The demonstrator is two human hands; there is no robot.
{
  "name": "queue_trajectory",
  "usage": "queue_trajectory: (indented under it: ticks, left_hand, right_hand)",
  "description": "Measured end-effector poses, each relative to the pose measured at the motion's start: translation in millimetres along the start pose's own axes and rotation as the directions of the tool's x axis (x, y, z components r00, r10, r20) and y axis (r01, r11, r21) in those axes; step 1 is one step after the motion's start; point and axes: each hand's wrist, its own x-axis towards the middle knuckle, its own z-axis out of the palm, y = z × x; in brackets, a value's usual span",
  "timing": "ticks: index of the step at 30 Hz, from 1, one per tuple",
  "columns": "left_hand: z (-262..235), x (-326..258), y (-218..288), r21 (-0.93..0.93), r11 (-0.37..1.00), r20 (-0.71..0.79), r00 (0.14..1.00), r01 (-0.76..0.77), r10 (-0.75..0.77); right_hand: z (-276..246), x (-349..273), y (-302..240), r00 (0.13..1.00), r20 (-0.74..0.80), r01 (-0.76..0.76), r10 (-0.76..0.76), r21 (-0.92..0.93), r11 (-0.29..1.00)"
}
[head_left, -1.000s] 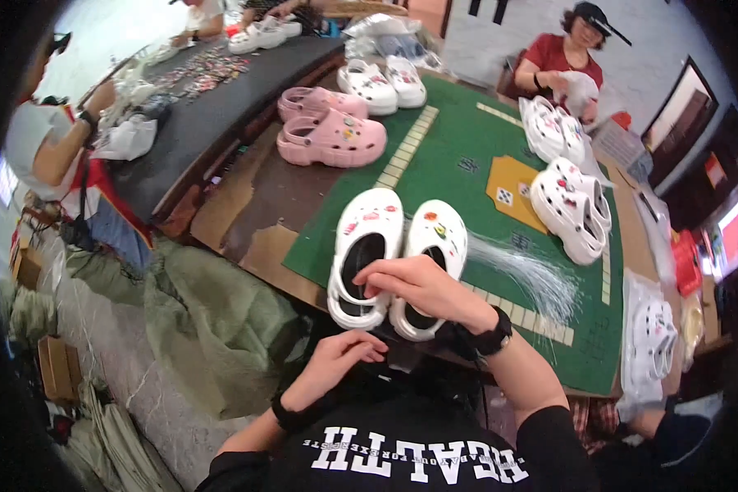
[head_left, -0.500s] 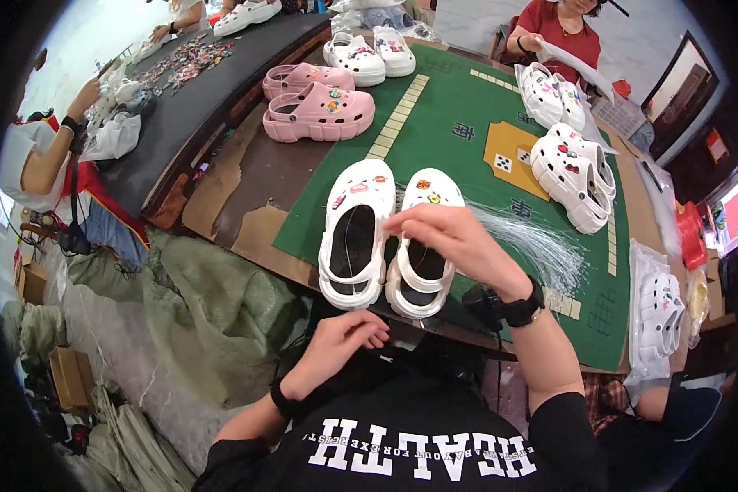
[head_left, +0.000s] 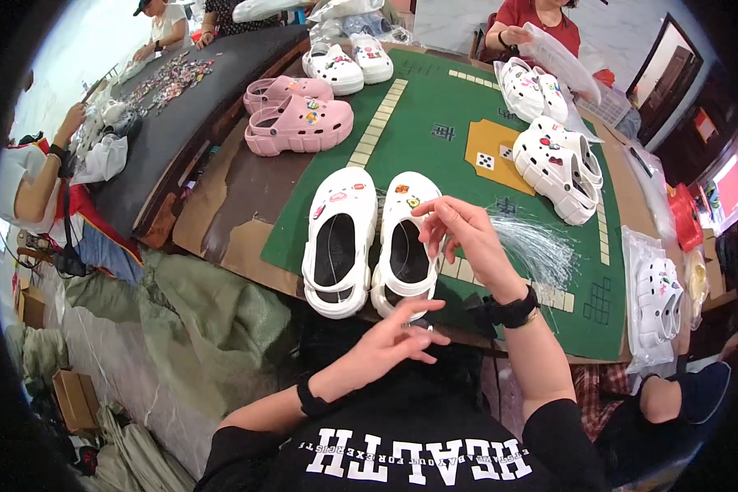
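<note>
A pair of white clogs with colourful charms stands in front of me on the table: the left clog (head_left: 318,254) and the right clog (head_left: 385,250). A thin clear strand curves inside the left one. My left hand (head_left: 389,340) is just below the right clog's heel strap, fingers spread apart. Over the right side of that clog hovers my right hand (head_left: 467,242), its fingers loosely bent and apart. I make out nothing held in either hand. Beside my right hand lies a bundle of clear plastic strands (head_left: 537,250).
Pink clogs (head_left: 299,127) and white clogs (head_left: 334,70) stand at the far left of the green tabletop (head_left: 422,107). More white clogs (head_left: 553,172) are on the right, with a bagged pair (head_left: 656,299) near the right edge. Co-workers sit around; one (head_left: 541,33) handles a plastic bag.
My left hand has moved right and up, its fingers spreading. My right hand has shifted right off the clogs' middle, fingers bending more. The view has shifted slightly.
</note>
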Motion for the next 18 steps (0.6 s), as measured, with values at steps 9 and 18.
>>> queue_trajectory:
  ticks: [9, 18]
  left_hand:
    - [9, 15, -29, -0.115, 0.992, -0.050, 0.997, -0.057, 0.051]
    - [-27, -45, -9, 0.115, 0.993, -0.122, 0.991, -0.039, 0.053]
  right_hand:
    - [0, -10, 5, 0.994, 0.067, -0.104, 0.090, 0.244, 0.964]
    - [-14, -4, -4, 0.986, -0.157, -0.025, 0.061, 0.223, 0.974]
